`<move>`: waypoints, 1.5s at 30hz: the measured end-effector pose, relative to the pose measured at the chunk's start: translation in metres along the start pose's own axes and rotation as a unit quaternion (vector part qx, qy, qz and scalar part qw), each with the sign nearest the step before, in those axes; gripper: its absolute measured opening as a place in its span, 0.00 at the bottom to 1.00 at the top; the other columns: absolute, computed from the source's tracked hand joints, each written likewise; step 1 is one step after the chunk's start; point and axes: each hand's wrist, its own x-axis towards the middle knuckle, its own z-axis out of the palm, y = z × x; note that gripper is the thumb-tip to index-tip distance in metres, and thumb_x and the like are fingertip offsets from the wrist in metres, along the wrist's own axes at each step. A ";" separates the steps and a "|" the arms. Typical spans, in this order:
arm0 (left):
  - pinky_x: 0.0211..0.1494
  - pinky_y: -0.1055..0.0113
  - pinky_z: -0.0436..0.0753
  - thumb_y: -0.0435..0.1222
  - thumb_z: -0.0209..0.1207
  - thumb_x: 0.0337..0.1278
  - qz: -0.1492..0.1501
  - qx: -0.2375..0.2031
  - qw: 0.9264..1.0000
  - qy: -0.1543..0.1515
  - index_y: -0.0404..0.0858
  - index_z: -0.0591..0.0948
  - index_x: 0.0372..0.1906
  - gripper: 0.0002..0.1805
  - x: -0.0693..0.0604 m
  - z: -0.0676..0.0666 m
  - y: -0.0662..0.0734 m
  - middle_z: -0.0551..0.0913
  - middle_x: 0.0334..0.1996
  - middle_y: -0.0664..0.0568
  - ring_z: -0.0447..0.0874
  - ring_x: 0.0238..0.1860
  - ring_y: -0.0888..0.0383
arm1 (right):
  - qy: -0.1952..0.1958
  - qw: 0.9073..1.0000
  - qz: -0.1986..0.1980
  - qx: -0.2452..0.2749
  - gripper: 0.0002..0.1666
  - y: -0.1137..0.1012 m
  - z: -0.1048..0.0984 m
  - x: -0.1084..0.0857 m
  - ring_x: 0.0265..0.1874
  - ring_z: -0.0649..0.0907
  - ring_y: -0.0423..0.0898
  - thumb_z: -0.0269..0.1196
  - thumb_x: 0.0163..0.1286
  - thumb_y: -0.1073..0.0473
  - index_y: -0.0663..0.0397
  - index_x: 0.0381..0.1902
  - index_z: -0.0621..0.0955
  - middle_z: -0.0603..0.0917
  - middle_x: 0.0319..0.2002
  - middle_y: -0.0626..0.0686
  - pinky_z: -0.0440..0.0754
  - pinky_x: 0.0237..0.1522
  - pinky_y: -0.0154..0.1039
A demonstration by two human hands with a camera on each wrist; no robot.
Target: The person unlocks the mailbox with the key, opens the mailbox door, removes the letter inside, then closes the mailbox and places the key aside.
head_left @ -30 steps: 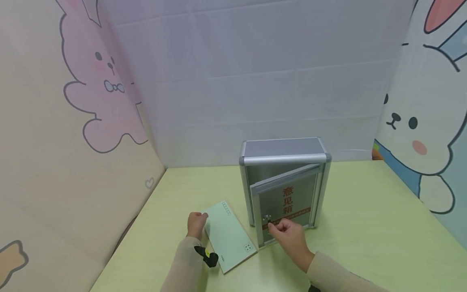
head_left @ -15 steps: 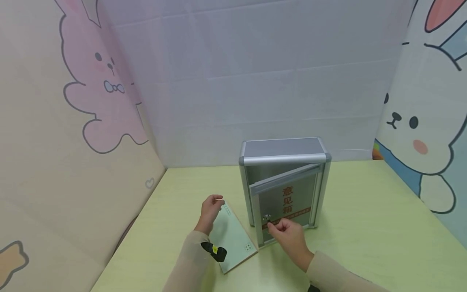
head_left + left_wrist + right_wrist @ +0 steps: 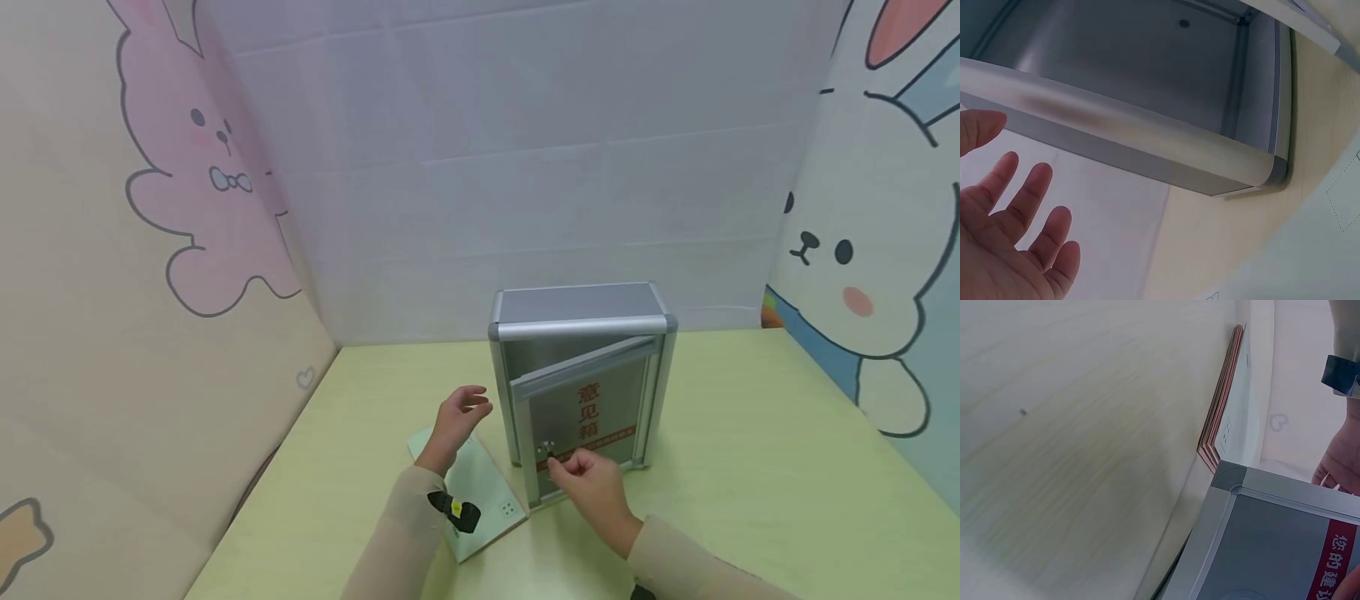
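Observation:
A grey metal suggestion box (image 3: 585, 304) stands on the table, its hinged door (image 3: 622, 408) ajar with red characters on it. My right hand (image 3: 597, 496) pinches a small dark key at the door's lock (image 3: 547, 447); the key is mostly covered by the fingertips. Left of the box lies a stack of pale green envelopes (image 3: 483, 492), layered brown edges showing in the right wrist view. Above the stack, my left hand (image 3: 453, 425) hovers near the box's left side, fingers loosely extended and holding nothing. The left wrist view shows its spread fingers (image 3: 1029, 194) beside the box's bare interior (image 3: 1135, 69).
The light wooden table (image 3: 750, 467) extends on both sides of the box. A white cloth wall (image 3: 525, 167) rises behind it, and side walls with cartoon rabbits (image 3: 217, 158) flank the table.
My left hand has left the envelopes' left edge and moved up and right toward the box opening, its fingers loosening. The right hand stays at the lock and the door has not visibly moved.

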 end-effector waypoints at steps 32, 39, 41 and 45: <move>0.47 0.58 0.77 0.34 0.59 0.62 0.028 -0.009 0.999 -0.028 0.31 0.76 0.43 0.10 -0.001 0.017 0.006 0.81 0.42 0.46 0.78 0.41 0.56 | -0.033 0.998 -0.024 -0.057 0.18 0.003 0.008 0.021 0.12 0.65 0.35 0.66 0.61 0.63 0.56 0.13 0.74 0.69 0.12 0.43 0.65 0.20 0.33; 0.46 0.59 0.76 0.34 0.59 0.62 0.025 -0.010 0.999 -0.032 0.31 0.76 0.43 0.10 -0.002 0.017 0.008 0.81 0.43 0.45 0.77 0.41 0.55 | -0.047 0.995 -0.030 -0.077 0.18 0.000 0.008 0.028 0.11 0.64 0.35 0.65 0.62 0.63 0.55 0.14 0.75 0.69 0.11 0.43 0.63 0.19 0.32; 0.46 0.59 0.76 0.34 0.59 0.62 0.025 -0.009 0.999 -0.033 0.31 0.76 0.43 0.10 -0.002 0.017 0.008 0.80 0.43 0.45 0.77 0.41 0.56 | -0.046 0.995 -0.031 -0.084 0.18 0.000 0.010 0.029 0.11 0.64 0.34 0.65 0.62 0.62 0.55 0.14 0.75 0.69 0.11 0.43 0.63 0.19 0.33; 0.47 0.58 0.76 0.35 0.60 0.62 0.025 -0.006 0.999 -0.033 0.31 0.76 0.43 0.10 -0.001 0.016 0.006 0.80 0.42 0.46 0.78 0.41 0.56 | -0.050 0.994 -0.019 -0.093 0.18 0.001 0.012 0.033 0.12 0.65 0.36 0.65 0.63 0.62 0.55 0.14 0.75 0.68 0.11 0.43 0.63 0.18 0.33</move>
